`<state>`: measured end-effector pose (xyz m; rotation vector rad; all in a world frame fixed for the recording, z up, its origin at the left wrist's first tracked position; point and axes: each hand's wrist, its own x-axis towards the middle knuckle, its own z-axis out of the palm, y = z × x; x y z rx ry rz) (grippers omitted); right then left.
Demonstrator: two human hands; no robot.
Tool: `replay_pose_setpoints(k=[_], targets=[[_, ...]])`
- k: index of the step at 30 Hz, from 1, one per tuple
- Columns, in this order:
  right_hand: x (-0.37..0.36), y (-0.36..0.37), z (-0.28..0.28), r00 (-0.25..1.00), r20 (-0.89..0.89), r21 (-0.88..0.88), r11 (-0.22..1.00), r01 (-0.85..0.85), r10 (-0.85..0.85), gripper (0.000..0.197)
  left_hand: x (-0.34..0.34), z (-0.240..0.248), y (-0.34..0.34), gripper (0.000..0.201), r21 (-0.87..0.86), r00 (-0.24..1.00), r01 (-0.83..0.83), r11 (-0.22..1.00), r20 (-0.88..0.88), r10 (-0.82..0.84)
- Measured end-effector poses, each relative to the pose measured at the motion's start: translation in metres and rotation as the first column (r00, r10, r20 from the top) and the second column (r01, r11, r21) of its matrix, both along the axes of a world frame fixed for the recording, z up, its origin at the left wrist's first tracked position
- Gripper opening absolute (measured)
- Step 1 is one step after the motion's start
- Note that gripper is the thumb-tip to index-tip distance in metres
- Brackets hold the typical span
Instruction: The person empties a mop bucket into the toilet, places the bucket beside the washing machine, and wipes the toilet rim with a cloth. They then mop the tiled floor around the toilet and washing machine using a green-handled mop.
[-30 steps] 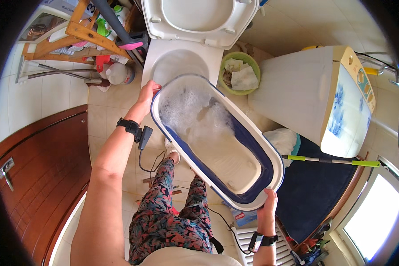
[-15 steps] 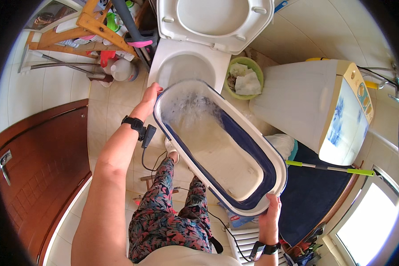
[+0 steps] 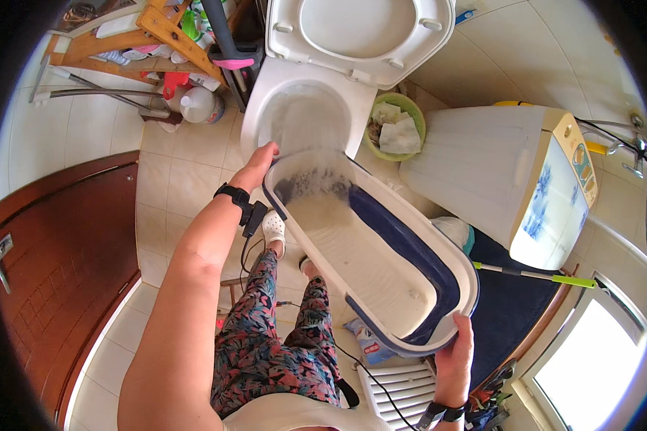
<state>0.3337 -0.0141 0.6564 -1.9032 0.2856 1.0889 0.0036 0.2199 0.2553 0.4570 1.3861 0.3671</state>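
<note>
As water (image 3: 315, 190) pours, left grip (image 3: 255, 169), right grip (image 3: 456, 353) closed on tub rim (image 3: 469, 289).

Before us, the bathroom's pale tiled floor (image 3: 154, 179) bears a white toilet (image 3: 309, 70), a green bin (image 3: 420, 123), a washing machine (image 3: 474, 144), a white jug (image 3: 198, 105) and a person's white clog (image 3: 273, 226); beside the toilet, a wooden rack (image 3: 174, 36) holds crowded bottles (image 3: 192, 26).

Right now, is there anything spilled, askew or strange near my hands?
Only the tub is askew: it is tilted between your left hand and right hand, its far end at the toilet bowl, with water pouring in. Nothing looks damaged.
</note>
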Motion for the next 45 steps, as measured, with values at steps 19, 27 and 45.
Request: replay_pose_setpoints(k=[19,27,45], targets=[[-0.041,0.157,0.032,0.866,-0.342,0.534,0.834,-0.141,0.366,0.028,0.013,0.154,-0.046,0.029,0.64,0.997,0.001,0.768,0.06,-0.052],[-0.091,0.246,0.02,0.789,-0.499,0.62,0.784,0.037,0.357,0.047,0.028,0.196,-0.047,0.025,0.821,0.991,0.056,0.568,-0.115,0.067],[-0.106,0.385,-0.074,0.587,-0.495,0.715,0.684,-0.145,0.641,0.033,-0.007,0.117,0.074,0.063,0.799,0.995,0.009,0.601,-0.068,0.077]])
